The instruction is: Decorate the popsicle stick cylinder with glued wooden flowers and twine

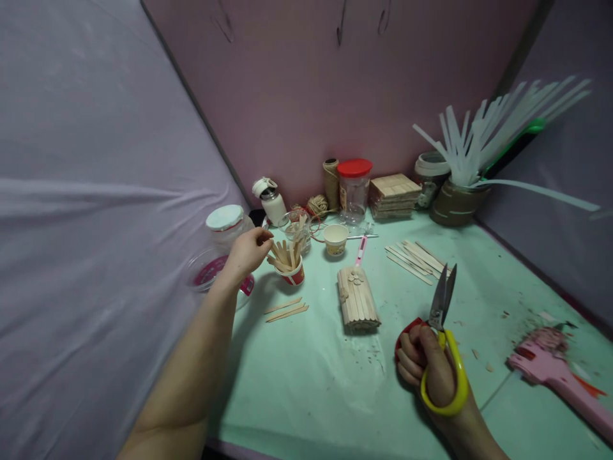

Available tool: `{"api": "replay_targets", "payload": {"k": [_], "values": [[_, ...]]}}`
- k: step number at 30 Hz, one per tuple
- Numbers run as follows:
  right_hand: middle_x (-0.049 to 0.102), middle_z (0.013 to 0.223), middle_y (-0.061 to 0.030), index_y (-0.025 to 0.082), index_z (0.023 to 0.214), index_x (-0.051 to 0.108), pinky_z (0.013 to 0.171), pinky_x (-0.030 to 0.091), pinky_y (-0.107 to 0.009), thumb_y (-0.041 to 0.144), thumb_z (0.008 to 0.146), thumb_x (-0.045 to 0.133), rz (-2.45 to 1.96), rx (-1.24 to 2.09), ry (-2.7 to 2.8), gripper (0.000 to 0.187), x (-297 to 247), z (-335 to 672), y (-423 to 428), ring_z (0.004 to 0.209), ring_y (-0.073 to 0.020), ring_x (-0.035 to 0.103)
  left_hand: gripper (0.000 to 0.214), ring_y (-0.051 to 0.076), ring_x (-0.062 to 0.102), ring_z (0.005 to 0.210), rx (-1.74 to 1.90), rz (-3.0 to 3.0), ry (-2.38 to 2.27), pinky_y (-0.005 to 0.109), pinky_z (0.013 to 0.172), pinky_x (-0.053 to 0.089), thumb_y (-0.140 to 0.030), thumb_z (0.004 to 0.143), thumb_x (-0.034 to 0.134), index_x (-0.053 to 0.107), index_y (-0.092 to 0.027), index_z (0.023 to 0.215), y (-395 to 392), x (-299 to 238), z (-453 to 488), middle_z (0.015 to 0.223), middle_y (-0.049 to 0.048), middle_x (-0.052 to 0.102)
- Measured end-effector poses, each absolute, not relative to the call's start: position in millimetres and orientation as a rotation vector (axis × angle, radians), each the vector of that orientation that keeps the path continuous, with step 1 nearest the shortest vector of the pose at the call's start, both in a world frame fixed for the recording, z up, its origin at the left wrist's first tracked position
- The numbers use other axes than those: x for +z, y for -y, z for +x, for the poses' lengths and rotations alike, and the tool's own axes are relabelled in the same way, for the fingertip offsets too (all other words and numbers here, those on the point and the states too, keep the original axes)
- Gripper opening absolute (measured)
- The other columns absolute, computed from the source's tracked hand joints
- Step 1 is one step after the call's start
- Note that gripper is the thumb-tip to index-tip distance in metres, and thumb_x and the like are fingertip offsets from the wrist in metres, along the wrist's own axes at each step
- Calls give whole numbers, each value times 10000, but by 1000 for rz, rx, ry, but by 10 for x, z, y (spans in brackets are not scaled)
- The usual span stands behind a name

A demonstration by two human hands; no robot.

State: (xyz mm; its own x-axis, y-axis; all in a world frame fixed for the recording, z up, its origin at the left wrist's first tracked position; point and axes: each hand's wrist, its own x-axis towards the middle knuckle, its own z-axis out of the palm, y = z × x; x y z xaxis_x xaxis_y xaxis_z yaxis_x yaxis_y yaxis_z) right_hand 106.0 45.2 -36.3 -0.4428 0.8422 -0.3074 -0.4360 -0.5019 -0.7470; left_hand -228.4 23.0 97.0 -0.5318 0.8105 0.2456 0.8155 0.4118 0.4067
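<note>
Plainly, our right hand [431,364] grips the scissors [437,319], while our left hand [251,251], whose grasp we cannot quite tell, hangs beside the wooden sticks [283,257] in the paper cup [294,276], which looks top-heavy and could tip if we brush it roughly.

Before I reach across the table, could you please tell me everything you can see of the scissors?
The scissors have bare metal-looking blades, one yellow handle and one red handle, which look like plastic. The right hand grips them, its thumb through the yellow loop and its fingers covering much of the red one. The blades are slightly parted, tips pointing away from the person, on the right side of the table. Nothing is visible between the blades.
</note>
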Motion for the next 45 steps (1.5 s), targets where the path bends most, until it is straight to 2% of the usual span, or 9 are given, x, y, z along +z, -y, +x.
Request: {"api": "replay_targets", "payload": {"k": [4, 8, 14, 18, 20, 26, 31, 36, 45], "values": [[261, 455, 118, 214, 556, 337, 310, 159, -137, 617, 727, 719, -888, 2003, 720, 581, -361, 1045, -450, 350, -21, 143, 271, 219, 660, 902, -715, -1558, 2512, 300, 799, 486, -286, 824, 568, 719, -160, 1011, -431, 1107, -2289, 1016, 82, 739], [262, 454, 120, 213, 553, 343, 306, 160, -131, 641, 683, 743, -899, 2008, 698, 600, -339, 1034, -446, 348, -14, 141, 347, 208, 654, 1006, -156, -1892, 2263, 269, 829, 471, -189, 900, 452, 707, -185, 1136, -892, 1245, -2300, 1138, 83, 720], [259, 454, 129, 214, 570, 353, 299, 158, -116, 670, 616, 774, -923, 2008, 657, 622, -338, 1033, -452, 353, -6, 130, 374, 204, 677, 927, 228, -2081, 2199, 257, 796, 468, -131, 824, 554, 725, -263, 1129, -1437, 1148, -2355, 1052, 63, 735], [248, 450, 133, 216, 572, 337, 294, 153, -116, 683, 599, 780, -932, 2030, 630, 644, -353, 1039, -458, 352, -5, 127, 371, 235, 660, 977, 346, -2041, 2168, 285, 810, 461, -164, 851, 511, 684, -196, 1178, -1509, 1099, -2389, 1092, 114, 718], [246, 448, 133, 217, 569, 331, 292, 157, -120, 686, 609, 771, -926, 2041, 636, 645, -357, 1043, -458, 346, -6, 132, 351, 234, 657, 978, 402, -2041, 2142, 284, 809, 450, -162, 859, 488, 690, -166, 1146, -1505, 1113, -2409, 1091, 129, 715], [242, 436, 131, 217, 535, 282, 297, 143, -125, 704, 556, 786, -953, 2074, 653, 701, -325, 1040, -452, 340, -1, 141, 347, 185, 643, 986, 673, -2215, 1996, 265, 871, 391, -104, 811, 535, 735, -256, 1049, -1509, 1167, -2522, 1078, 65, 735], [221, 443, 134, 223, 535, 254, 301, 139, -124, 720, 562, 769, -969, 2076, 675, 716, -286, 1033, -442, 344, 1, 127, 227, 194, 653, 841, 914, -2195, 1994, 270, 805, 401, -111, 730, 625, 776, -233, 848, -1598, 1184, -2628, 834, 55, 763], [207, 454, 133, 222, 537, 256, 310, 130, -125, 697, 611, 760, -953, 2091, 661, 697, -357, 1046, -442, 361, -2, 121, 376, 207, 660, 892, 971, -2173, 2037, 262, 746, 416, -151, 746, 644, 742, -257, 1094, -1620, 1233, -2606, 1024, 66, 759], [231, 475, 125, 218, 555, 281, 316, 175, -133, 657, 730, 707, -855, 2153, 690, 636, -502, 1108, -461, 371, -13, 140, 546, 262, 671, 904, 1077, -2070, 2251, 292, 782, 469, -352, 695, 750, 663, -279, 1229, -1702, 1152, -2525, 996, 81, 749]]}}
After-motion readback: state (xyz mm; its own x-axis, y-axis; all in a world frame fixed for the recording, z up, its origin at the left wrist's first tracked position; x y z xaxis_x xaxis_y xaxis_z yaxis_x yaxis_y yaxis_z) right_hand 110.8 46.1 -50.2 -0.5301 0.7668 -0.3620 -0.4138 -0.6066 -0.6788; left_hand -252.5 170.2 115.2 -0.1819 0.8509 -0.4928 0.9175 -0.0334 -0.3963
